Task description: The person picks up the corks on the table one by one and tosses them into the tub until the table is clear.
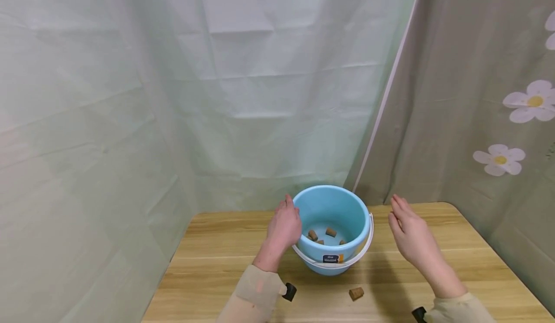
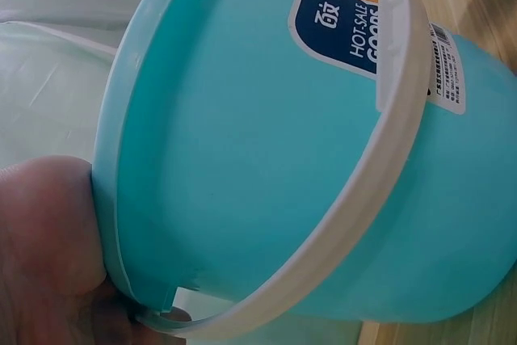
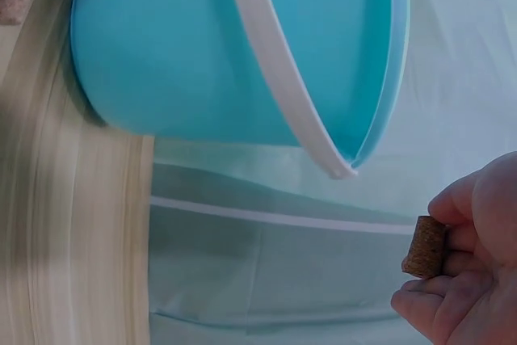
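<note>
A light blue bucket (image 1: pixel 334 206) with a white handle (image 2: pixel 355 191) stands upright on the wooden table. My left hand (image 1: pixel 284 224) grips its left rim, thumb (image 2: pixel 48 220) against the edge and fingers by the handle's pivot, partly hidden. Several corks (image 1: pixel 331 232) lie on the bucket's bottom. To the right of the bucket, apart from it, my right hand (image 1: pixel 414 238) is raised above the table. In the right wrist view it pinches a brown cork (image 3: pixel 425 246) between thumb and fingers; the head view hides this cork behind the hand.
Another cork (image 1: pixel 356 293) lies on the table (image 1: pixel 221 260) in front of the bucket. Pale curtains (image 1: pixel 269 96) hang behind and to the left of the table, and a grey flowered one (image 1: pixel 459 120) on the right. Black straps (image 1: pixel 289 292) sit at both cuffs.
</note>
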`<state>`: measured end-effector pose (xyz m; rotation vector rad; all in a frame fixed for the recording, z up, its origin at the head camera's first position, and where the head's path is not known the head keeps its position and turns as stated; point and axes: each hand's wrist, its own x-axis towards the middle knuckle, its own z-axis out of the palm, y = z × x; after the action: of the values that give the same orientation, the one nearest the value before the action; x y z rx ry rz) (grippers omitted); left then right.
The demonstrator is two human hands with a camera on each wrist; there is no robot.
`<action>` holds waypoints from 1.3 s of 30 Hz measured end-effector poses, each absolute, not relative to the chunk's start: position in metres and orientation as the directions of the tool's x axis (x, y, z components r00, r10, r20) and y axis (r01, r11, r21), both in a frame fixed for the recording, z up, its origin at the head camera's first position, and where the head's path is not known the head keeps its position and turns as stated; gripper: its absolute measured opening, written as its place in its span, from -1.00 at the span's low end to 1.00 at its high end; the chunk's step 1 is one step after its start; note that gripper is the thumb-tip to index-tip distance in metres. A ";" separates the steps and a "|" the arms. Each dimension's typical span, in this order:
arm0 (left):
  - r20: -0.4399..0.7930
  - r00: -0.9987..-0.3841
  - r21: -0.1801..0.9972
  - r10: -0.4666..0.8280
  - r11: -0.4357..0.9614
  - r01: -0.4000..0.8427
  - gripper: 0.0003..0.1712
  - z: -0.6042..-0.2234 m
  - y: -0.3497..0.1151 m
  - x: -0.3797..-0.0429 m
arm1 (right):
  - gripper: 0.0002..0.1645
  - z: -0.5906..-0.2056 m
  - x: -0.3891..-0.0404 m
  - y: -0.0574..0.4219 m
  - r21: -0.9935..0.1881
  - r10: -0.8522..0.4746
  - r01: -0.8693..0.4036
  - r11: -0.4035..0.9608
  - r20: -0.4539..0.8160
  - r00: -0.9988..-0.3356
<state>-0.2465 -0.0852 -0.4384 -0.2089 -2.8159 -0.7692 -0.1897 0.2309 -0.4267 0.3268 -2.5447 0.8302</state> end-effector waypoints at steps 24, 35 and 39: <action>0.255 -0.963 0.480 0.081 0.854 0.199 -0.35 -0.437 -0.089 -0.245 | -0.42 -0.431 -0.191 0.194 -0.474 -0.166 -0.419 0.774 0.487 -0.858; 0.244 -0.968 0.497 0.068 0.848 0.184 -0.34 -0.435 -0.089 -0.245 | -0.42 -0.435 -0.191 0.180 -0.470 -0.192 -0.438 0.767 0.483 -0.854; 0.242 -0.968 0.498 0.071 0.847 0.187 -0.34 -0.436 -0.090 -0.246 | -0.42 -0.435 -0.191 0.175 -0.466 -0.212 -0.447 0.764 0.473 -0.855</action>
<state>-0.2465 -0.0897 -0.4361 -0.1986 -2.8104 -0.7890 -0.1908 0.1752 -0.4353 0.5019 -2.5642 0.8189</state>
